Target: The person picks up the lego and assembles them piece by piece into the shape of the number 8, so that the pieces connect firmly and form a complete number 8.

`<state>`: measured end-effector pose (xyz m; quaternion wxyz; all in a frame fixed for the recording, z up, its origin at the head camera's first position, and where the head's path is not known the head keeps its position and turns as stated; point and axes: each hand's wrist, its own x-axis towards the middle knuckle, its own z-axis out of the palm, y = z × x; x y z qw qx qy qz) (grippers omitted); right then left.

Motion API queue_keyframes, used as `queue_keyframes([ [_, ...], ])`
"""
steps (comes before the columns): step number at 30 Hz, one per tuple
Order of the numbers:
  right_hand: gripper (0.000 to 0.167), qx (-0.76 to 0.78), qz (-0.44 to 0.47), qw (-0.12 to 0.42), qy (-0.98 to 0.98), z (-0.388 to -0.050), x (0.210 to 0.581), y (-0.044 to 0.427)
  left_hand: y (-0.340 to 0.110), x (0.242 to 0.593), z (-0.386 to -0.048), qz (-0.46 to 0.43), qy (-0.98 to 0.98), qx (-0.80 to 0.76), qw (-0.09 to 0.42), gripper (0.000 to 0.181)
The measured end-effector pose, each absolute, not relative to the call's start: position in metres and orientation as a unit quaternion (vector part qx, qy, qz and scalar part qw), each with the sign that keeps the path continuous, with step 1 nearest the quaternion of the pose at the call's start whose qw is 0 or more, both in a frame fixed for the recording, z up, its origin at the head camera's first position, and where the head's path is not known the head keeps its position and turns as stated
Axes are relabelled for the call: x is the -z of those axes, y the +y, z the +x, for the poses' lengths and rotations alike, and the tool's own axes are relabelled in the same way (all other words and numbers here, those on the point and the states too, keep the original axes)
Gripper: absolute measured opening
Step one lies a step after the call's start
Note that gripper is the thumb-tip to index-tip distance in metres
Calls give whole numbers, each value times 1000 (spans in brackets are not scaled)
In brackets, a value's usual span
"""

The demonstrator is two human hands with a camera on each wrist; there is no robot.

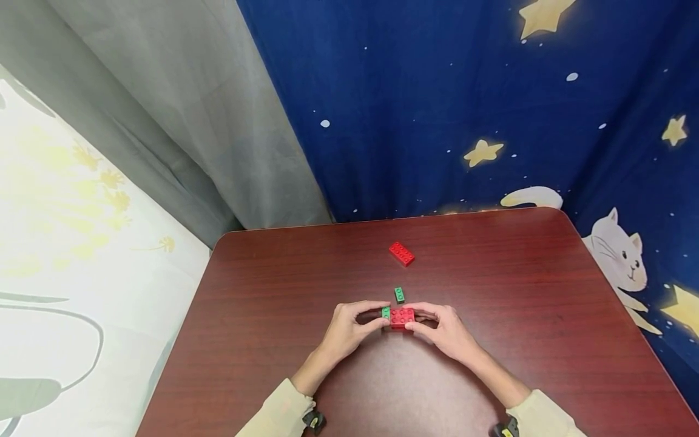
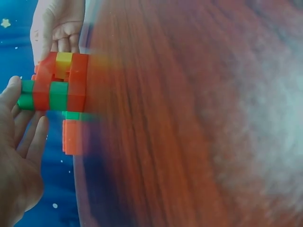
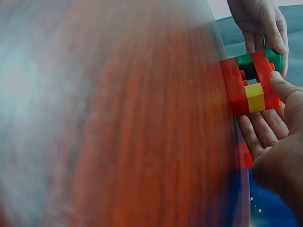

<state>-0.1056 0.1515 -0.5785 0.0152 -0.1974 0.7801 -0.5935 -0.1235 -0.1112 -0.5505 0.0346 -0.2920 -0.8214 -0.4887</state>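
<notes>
Left hand (image 1: 347, 328), right hand (image 1: 451, 334), plain-sided bricks (image 1: 401, 319) between

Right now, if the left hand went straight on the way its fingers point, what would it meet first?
Most likely the right hand, facing it across the brick build both hold; the loose green brick might be grazed, depth being unclear.

A red, green, yellow brick stack (image 1: 402, 316) stands upright.
</notes>
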Motion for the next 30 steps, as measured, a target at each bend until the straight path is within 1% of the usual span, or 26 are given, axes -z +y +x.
queue_keyframes([
  [6,33,592,-204,5,780,-106,579,151,-111,554,-123,-296,-815,495,49,34],
  [10,33,593,-201,9,779,-105,579,151,-111,554,-122,-298,-821,484,51,35],
  [21,35,602,-186,35,776,-106,578,152,-111,553,-121,-287,-825,487,17,40],
  [30,38,586,-186,41,787,-107,571,152,-113,547,-124,-301,-840,451,20,43],
])
